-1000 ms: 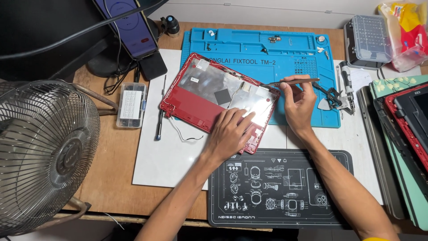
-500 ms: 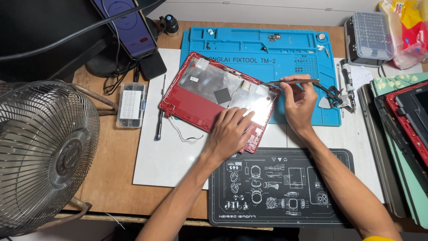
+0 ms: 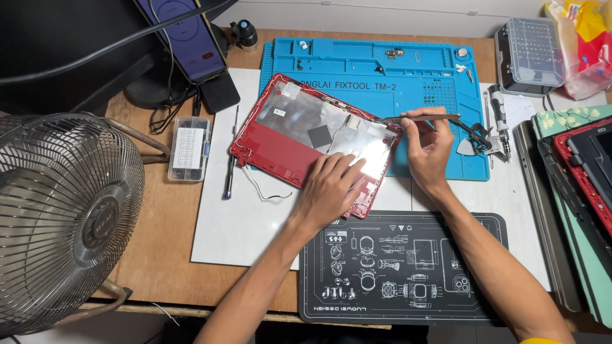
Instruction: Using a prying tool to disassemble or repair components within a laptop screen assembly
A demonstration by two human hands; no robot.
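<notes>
A red laptop lid shell (image 3: 280, 137) lies tilted on the desk, its inside lined with silver foil. My left hand (image 3: 331, 185) presses flat on its lower right part. My right hand (image 3: 428, 143) pinches a pair of metal tweezers (image 3: 417, 118), whose tips reach the shell's right edge. Beneath and behind the shell sits a blue repair mat (image 3: 414, 83) with small screws in its top trays. A thin white wire trails from the shell's lower left edge.
A wire fan cage (image 3: 60, 216) fills the left. A phone on a stand (image 3: 188, 38), a small clear parts box (image 3: 189, 148), a black screwdriver (image 3: 229, 159), a dark printed mat (image 3: 401, 267), a clear screw case (image 3: 529, 54) and stacked laptop parts (image 3: 583, 172) surround the work.
My hands have hardly moved. The tweezers stay at the shell's right edge, and my left hand keeps pressing on the shell.
</notes>
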